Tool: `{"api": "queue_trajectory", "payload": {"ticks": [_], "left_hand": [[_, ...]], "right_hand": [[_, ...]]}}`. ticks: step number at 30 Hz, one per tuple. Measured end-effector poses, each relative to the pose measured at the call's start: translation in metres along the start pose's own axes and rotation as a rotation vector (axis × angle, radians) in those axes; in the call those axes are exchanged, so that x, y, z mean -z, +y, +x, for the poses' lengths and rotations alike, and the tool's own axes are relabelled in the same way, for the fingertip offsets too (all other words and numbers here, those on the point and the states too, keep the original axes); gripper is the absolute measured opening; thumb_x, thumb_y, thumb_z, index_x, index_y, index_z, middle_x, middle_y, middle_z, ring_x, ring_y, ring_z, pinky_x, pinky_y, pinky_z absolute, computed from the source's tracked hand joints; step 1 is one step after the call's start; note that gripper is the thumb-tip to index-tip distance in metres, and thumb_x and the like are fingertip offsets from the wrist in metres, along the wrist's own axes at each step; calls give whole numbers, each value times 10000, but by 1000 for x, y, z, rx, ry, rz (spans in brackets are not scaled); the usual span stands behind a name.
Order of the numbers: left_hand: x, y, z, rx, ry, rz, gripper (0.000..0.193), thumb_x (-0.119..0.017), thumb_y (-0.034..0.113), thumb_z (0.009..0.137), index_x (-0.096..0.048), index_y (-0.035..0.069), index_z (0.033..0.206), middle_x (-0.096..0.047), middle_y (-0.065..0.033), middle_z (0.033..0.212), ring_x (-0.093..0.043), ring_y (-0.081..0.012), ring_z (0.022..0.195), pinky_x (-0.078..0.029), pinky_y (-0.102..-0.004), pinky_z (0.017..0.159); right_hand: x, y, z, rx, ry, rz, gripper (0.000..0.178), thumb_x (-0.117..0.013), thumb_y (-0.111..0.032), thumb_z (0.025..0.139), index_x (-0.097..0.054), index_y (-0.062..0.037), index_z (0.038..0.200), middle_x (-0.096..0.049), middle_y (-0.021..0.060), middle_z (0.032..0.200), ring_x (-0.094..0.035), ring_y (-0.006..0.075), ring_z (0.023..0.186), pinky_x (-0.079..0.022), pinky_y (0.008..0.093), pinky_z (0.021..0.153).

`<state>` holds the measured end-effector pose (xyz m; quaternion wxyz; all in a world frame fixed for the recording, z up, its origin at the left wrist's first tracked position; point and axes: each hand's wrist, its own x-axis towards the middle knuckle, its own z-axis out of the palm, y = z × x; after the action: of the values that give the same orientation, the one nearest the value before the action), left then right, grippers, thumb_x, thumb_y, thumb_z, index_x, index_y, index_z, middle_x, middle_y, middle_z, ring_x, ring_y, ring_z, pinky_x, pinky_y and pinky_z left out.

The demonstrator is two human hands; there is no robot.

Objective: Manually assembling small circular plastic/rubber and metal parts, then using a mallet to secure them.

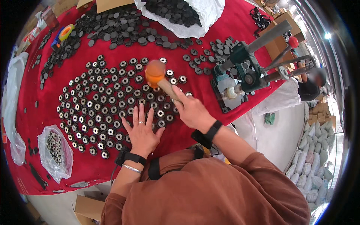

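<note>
My right hand [194,112] is wrapped round the wooden handle of a mallet [165,84]. Its orange, translucent head is smeared by motion above the upper right part of a spread of round parts. These parts [109,90] are small black discs with shiny metal ring centres, standing in loose rows on the red cloth. My left hand [143,132] lies flat with fingers spread, its fingertips among the lower middle discs. Whether the mallet touches any disc I cannot tell.
A green hand press [243,69] with a red-knobbed lever stands at the right. Plain black discs [123,28] lie heaped at the back beside a white bag [212,17]. A clear bag of metal rings [65,157] sits at left. Tape rolls [66,32] lie at far left.
</note>
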<state>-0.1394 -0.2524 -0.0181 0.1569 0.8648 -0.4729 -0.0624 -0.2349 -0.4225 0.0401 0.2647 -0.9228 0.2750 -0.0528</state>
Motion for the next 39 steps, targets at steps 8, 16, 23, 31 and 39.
{"api": "queue_trajectory", "payload": {"ticks": [8,16,23,31,39], "left_hand": [[1,0,-1,30,-26,-11,737,-677,463,733,-418,155,1350,-228,-131,1497,-184,-285,1391,-87,-660,1042],[3,2,3,30,-30,-2,744,-683,471,724,-425,158,1347,-223,-124,1499,-180,-280,1391,-90,-662,1041],[4,2,0,49,-32,-13,732,-668,494,722,-450,170,1341,-227,-120,1499,-186,-276,1390,-60,-656,1051],[5,3,4,45,-7,-29,728,-699,471,702,-466,178,1326,-236,-117,1497,-191,-272,1386,-56,-652,1054],[5,4,1,47,-11,-30,759,-691,479,708,-433,143,1338,-242,-136,1491,-190,-297,1386,-72,-641,1052]], "right_hand": [[24,-3,20,176,213,150,486,-519,-164,899,-373,-90,1356,-583,285,802,-581,452,746,-467,503,651],[7,0,46,-68,-65,67,485,-495,-213,906,-368,-93,1358,-590,284,759,-588,454,767,-470,516,703],[31,-10,69,140,159,214,498,-494,-203,912,-342,-63,1365,-592,278,782,-585,443,762,-449,510,679],[-3,17,103,-127,13,107,501,-460,-254,922,-330,-125,1388,-601,307,840,-583,477,811,-452,544,753],[21,-12,79,128,92,111,487,-459,-269,933,-333,-155,1389,-582,283,845,-585,452,813,-469,512,745]]}}
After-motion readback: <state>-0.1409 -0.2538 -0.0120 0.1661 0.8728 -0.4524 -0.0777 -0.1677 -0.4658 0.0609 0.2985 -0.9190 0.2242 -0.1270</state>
